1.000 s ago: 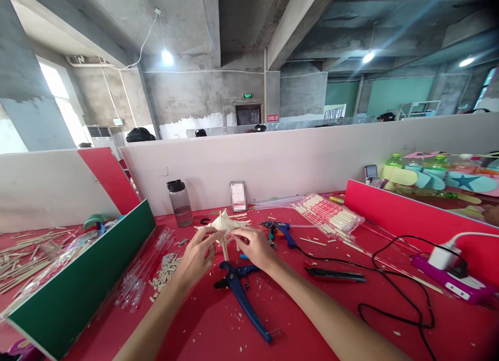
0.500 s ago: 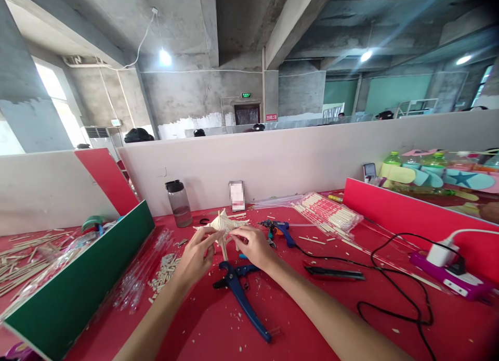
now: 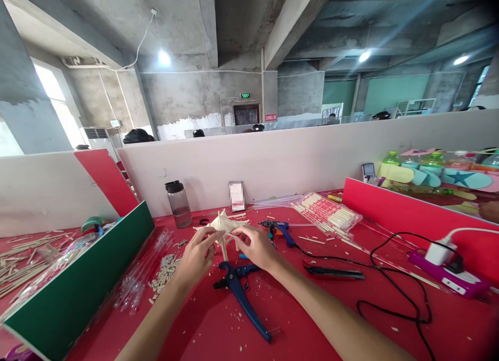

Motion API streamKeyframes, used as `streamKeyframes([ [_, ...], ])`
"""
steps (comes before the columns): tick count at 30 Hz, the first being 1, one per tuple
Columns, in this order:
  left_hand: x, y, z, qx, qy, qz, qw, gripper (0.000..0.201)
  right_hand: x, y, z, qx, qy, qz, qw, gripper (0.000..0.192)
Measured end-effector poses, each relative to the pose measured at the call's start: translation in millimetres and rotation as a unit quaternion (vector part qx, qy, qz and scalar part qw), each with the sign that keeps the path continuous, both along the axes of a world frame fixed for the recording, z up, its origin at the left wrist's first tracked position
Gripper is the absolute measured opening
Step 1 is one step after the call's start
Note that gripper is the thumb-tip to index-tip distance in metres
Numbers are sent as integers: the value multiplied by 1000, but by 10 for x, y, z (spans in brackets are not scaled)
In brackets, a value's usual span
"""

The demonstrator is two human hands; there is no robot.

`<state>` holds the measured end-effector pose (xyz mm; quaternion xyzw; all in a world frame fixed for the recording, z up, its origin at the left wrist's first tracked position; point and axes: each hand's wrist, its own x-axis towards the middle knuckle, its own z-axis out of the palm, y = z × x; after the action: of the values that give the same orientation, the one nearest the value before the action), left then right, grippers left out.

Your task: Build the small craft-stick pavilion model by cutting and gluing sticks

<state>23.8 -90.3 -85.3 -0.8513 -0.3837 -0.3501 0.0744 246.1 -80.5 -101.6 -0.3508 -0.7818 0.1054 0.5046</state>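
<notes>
Got both hands up at a little pale stick model (image 3: pixel 223 220), kinda roof-shaped on top, around the middle of the red bench (image 3: pixel 210 324) and just past a big blue cutter (image 3: pixel 247 306). Can see the left hand (image 3: pixel 198 252) at its near left side, fingers bent with the tips right by the model, and the right hand (image 3: pixel 256 245) opposite, thumb and fingertips bunched close together. Can't tell about an actual grip on the model or on some small piece, way too tiny between the fingertips to say. Can spot a blue glue gun (image 3: pixel 285 233) just right of the right hand, with a black cable (image 3: pixel 345 257) trailing off to the right, plus a utility knife (image 3: pixel 335 273) lying nearer the right forearm. Also got a plastic bag of sticks (image 3: pixel 331 211) farther back on the right, and a heap of chopped stick bits (image 3: pixel 166 276) left of the left hand, next to some clear plastic (image 3: pixel 136 278). Toward the back, see a dark-lidded water bottle (image 3: pixel 178 207) and a phone (image 3: pixel 237 196) propped upright near the white partition (image 3: pixel 288 166). Over on the far right, notice a purple power strip (image 3: pixel 448 278) with a white plug (image 3: pixel 440 253) in it.
</notes>
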Motion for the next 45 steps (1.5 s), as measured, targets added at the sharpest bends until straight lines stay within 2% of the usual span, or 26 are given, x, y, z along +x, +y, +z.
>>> streamKeyframes([
  [4, -6, 7, -21, 9, 5, 1, 1000, 49, 169, -52, 92, -6, -57, -32, 998, 14],
  [6, -7, 9, -33, 10, 6, 2, 1000, 49, 291, -68, 141, -45, -145, -37, 988, 16],
  [8, -7, 8, -38, 11, 5, 3, 1000, 49, 410, -66, 166, -88, -243, -45, 965, 15],
  [12, 0, 4, -22, 16, 1, 3, 1000, 48, 550, -13, 99, -126, -316, -52, 939, 7],
  [16, 2, 1, -12, 6, 0, 5, 1000, 47, 531, 22, -17, -151, -355, -51, 921, 2],
  [21, -12, 5, -25, 10, 1, 4, 1000, 48, 495, 2, -41, -146, -375, -36, 915, 7],
  [25, -7, 8, -21, 14, 2, 6, 1000, 48, 513, -8, 3, -142, -364, 2, 921, 18],
  [31, -2, 6, -14, 12, 2, 3, 1000, 46, 463, -19, 26, -132, -350, 36, 927, 21],
  [39, -7, 22, -24, 11, 3, 10, 1000, 46, 420, -3, 72, -114, -371, 40, 921, 29],
  [45, 6, 3, -10, 9, 0, 9, 1000, 48, 356, -55, 78, -104, -350, 53, 929, 34],
])
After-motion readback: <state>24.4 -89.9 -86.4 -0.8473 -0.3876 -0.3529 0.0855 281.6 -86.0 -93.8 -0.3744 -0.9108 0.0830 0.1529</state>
